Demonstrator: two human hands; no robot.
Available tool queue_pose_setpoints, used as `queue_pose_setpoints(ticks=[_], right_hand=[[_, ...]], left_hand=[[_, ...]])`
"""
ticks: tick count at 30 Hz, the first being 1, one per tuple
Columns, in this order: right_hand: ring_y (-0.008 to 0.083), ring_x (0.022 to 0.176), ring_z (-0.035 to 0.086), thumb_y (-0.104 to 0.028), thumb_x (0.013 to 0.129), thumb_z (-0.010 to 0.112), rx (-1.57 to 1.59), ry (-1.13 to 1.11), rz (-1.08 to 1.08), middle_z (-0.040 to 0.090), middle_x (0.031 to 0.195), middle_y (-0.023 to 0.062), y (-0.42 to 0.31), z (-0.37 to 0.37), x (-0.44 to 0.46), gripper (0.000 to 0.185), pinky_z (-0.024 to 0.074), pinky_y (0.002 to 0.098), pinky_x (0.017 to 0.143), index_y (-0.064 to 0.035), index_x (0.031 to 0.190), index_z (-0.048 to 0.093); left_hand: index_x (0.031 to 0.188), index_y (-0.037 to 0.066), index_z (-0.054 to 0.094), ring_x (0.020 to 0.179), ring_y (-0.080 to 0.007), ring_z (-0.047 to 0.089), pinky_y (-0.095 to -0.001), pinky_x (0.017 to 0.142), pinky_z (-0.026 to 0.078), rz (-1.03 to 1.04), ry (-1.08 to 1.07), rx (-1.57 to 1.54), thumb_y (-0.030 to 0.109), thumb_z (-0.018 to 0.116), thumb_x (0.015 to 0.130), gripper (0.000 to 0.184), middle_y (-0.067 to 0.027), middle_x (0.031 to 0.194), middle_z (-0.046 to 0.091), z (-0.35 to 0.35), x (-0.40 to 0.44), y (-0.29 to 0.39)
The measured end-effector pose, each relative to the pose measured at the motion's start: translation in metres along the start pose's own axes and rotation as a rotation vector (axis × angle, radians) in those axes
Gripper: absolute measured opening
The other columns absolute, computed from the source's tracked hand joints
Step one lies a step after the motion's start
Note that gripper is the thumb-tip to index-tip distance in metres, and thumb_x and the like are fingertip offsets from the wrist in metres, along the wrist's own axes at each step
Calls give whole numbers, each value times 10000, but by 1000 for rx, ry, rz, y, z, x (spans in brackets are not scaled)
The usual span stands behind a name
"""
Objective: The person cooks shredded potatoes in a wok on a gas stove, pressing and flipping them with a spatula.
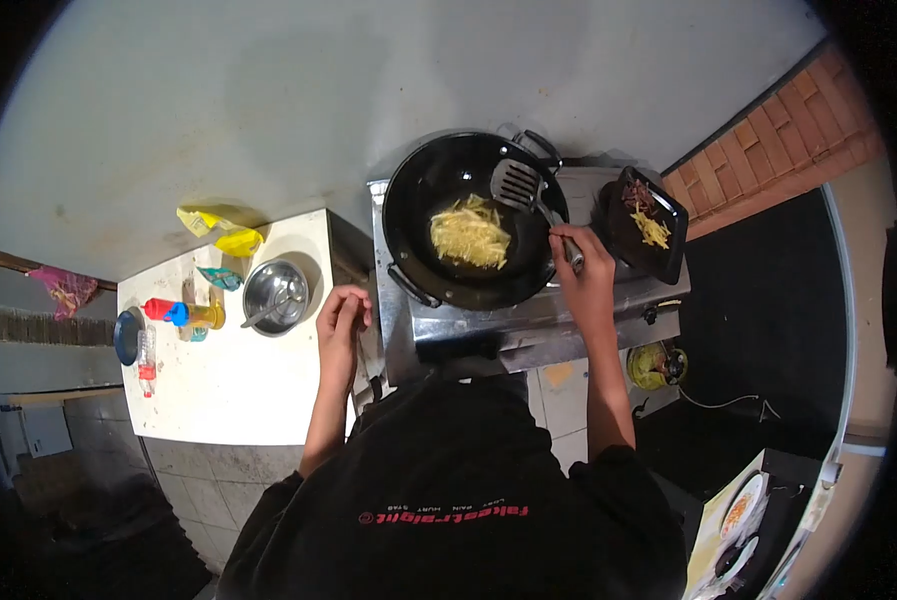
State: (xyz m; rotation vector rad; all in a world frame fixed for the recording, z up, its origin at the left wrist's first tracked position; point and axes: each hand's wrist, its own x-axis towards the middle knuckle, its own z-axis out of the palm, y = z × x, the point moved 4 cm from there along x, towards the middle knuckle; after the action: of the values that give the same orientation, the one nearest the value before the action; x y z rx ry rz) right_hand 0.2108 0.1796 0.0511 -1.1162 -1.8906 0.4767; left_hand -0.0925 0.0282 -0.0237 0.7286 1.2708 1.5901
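My right hand (583, 268) is closed around the handle of a slotted metal spatula (517, 186). The spatula's head is over the right side of a black two-handled wok (418, 255), apart from the food. Pale yellow shredded food (470, 235) lies in a flat patch in the wok's middle. Between the wok and the white table, my left hand (342, 315) hangs with its fingers curled together and nothing visible in them. The wok stands on a steel gas stove (458, 325).
On the white table (258, 390) at left are a steel bowl (260, 290) with a spoon, bottles (203, 315) and yellow packets (238, 241). A black tray (674, 250) with fried shreds sits on the stove's right. A gas cylinder (656, 365) stands below.
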Motion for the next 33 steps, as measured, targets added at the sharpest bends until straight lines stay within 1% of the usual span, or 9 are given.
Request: queue_pose_setpoints(ticks=[5,6,7,8,9,12,16,20,33], right_hand=[[284,783,690,-10,904,706,-2,60,-1,679,943,165,2,-5,0,142,529,355,691,-3,1041,668],[289,783,692,-12,903,708,-4,41,40,682,943,166,1,-6,0,142,530,355,691,-2,1039,668],[294,784,695,-14,901,711,-5,22,78,685,944,167,1,-5,0,142,532,354,691,-2,1036,667],[294,784,695,-14,901,711,-4,18,78,685,944,167,2,-4,0,142,532,354,691,-2,1036,667],[297,785,693,-19,899,715,-10,16,73,688,945,167,2,-3,0,143,531,352,687,-2,1033,668],[299,786,687,-32,899,719,-26,36,-2,691,945,168,7,2,0,145,529,347,678,0,1030,668],[284,783,677,-60,915,712,-17,40,1,690,942,164,11,4,-1,136,523,334,653,2,1029,670],[281,783,681,-83,927,706,0,-47,111,688,938,167,10,6,2,129,522,333,641,-3,1024,676],[264,745,667,-115,938,702,-77,-55,50,692,976,170,10,1,-3,170,506,340,605,-17,1074,673]], left_hand=[[991,11,650,759,-106,560,-248,679,458,114,-419,248,103,630,963,98,-35,947,644,21,-43,90],[1029,-15,671,755,-170,596,-295,635,486,311,-695,139,66,648,941,122,-92,1003,665,31,-61,117],[1079,-30,684,814,-250,653,-334,650,531,361,-1582,90,38,609,965,153,-141,1059,673,50,-63,145],[1163,-44,670,904,-307,685,-349,738,570,13,-1902,-168,34,544,1009,214,-193,1125,660,72,-82,156],[1023,-42,684,755,-207,669,-275,620,532,704,-1567,-246,2,632,967,89,-221,1151,679,96,-91,192],[1279,61,633,883,-319,721,-345,679,600,451,-1707,-191,168,707,955,350,-275,1197,644,125,-106,201],[1153,-46,684,845,-264,688,-341,655,575,556,-1642,0,25,595,983,205,-319,1184,612,128,-97,201],[970,-125,680,585,-280,664,-346,498,555,658,-1100,-191,29,616,976,168,-274,831,685,137,-102,204],[1166,-6,643,861,-279,704,-335,629,581,195,-907,-769,70,688,952,232,-231,1160,644,157,-123,190]])
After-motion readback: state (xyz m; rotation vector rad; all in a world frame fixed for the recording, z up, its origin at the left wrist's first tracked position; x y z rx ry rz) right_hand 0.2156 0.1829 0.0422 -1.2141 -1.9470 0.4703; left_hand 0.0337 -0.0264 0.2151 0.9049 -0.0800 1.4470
